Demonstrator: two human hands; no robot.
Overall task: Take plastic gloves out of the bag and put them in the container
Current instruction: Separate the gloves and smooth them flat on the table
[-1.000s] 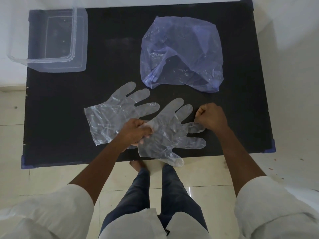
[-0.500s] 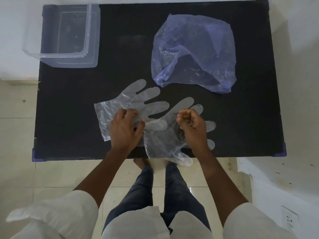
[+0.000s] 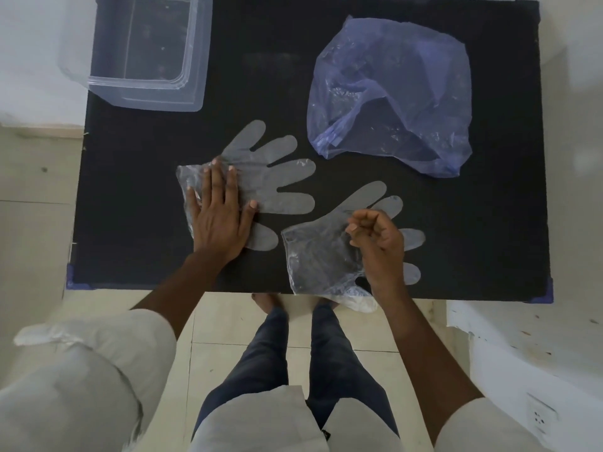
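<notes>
Two clear, thin plastic gloves lie flat on the black rectangular table (image 3: 359,76), both already out of the crumpled, translucent blue plastic bag (image 3: 391,93) that sits toward the far right. The left hand (image 3: 218,220) presses flat on the cuff end of the farther clear glove (image 3: 274,177), its fingers straight and slightly spread, palm down on the film; that glove's long axis runs from the cuff under the palm out to the right and away, its finger shapes pointing toward the bag. The right hand (image 3: 378,246) hovers over or rests on the nearer clear glove (image 3: 319,256), fingers curled with thumb and forefinger drawn together; whether they actually pinch the film I cannot tell. This glove lies directly beneath and to the left of those fingertips, cuff toward the table's near edge, where part of it overhangs, fingers fanning out to the right. The clear, rectangular plastic container (image 3: 143,53) stands at the far left corner, well apart from both gloves and holding neither, so the left hand is the nearer one to it. The carry to come probably runs away and to the left, and the farther glove under the left palm has the shorter path.
</notes>
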